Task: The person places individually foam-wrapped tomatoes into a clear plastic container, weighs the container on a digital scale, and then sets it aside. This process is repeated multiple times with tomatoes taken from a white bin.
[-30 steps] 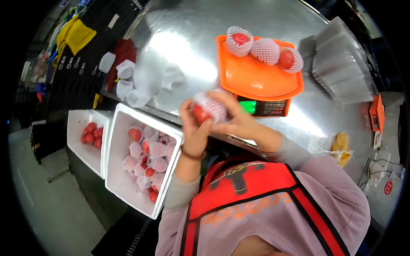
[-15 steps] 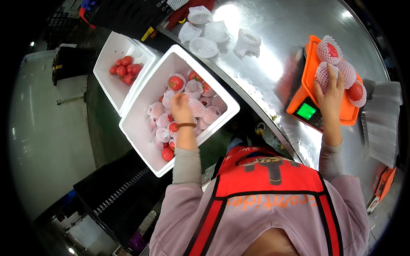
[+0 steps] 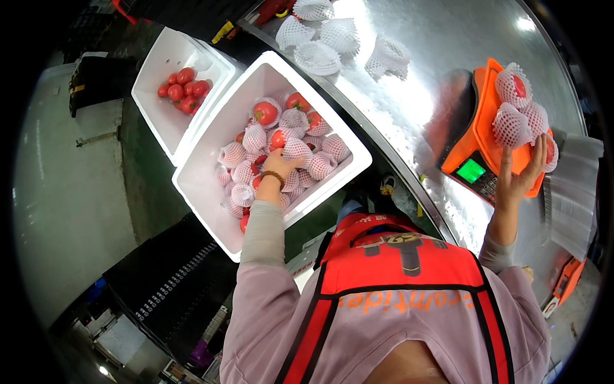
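Note:
Inside the near white foam box (image 3: 211, 221), my left hand (image 3: 280, 166) is closed around a tomato in a white foam net (image 3: 296, 151); its fingertips are partly hidden. Several netted tomatoes and a few bare red ones lie packed about it. On the right, an orange scale (image 3: 478, 137) with a lit green display carries several netted tomatoes (image 3: 511, 126). My right hand (image 3: 517, 174) is over the scale's near edge, fingers apart and pointing up beside the tomatoes, holding nothing.
The scale stands on a shiny metal table (image 3: 435, 57). Loose foam nets (image 3: 339, 35) lie at its far left. A second white foam box (image 3: 150, 105) holds bare tomatoes. Clear plastic trays (image 3: 572, 192) stack right of the scale. A black crate (image 3: 169, 281) stands at lower left.
My right hand has let go of a netted tomato on the scale and drawn back toward me. My left hand has lowered among the tomatoes and closed on one. The view has shifted slightly.

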The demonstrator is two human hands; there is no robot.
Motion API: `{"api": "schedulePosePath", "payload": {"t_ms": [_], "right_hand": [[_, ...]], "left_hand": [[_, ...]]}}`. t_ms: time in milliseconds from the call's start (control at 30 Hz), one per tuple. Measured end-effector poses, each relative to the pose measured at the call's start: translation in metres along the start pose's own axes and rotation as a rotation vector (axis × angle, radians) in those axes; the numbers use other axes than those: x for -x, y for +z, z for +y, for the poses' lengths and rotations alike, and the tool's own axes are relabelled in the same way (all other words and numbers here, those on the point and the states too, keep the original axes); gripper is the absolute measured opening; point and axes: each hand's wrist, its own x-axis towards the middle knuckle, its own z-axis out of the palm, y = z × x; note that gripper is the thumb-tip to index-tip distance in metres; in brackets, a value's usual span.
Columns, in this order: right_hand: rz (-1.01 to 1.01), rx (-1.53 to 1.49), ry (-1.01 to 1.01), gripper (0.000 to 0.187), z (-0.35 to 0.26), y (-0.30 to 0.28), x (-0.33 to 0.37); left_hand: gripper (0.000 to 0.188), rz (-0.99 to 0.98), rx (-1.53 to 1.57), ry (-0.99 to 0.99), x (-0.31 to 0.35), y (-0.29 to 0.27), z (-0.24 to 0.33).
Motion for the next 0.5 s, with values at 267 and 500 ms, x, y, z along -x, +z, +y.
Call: {"api": "schedulePosePath", "payload": {"t_ms": [267,500], "right_hand": [[-0.440,-0.611,-0.081,0.028,-0.077,0.031,0.011],[-0.931,-0.628,-0.373,0.038,-0.155,0.089,0.070]], "left_hand": [[0.026,0.241,0.027,0.642,0.027,-0.004,0.030],[0.028,0.635,0.211,0.247,0.020,-0.001,-0.038]]}}
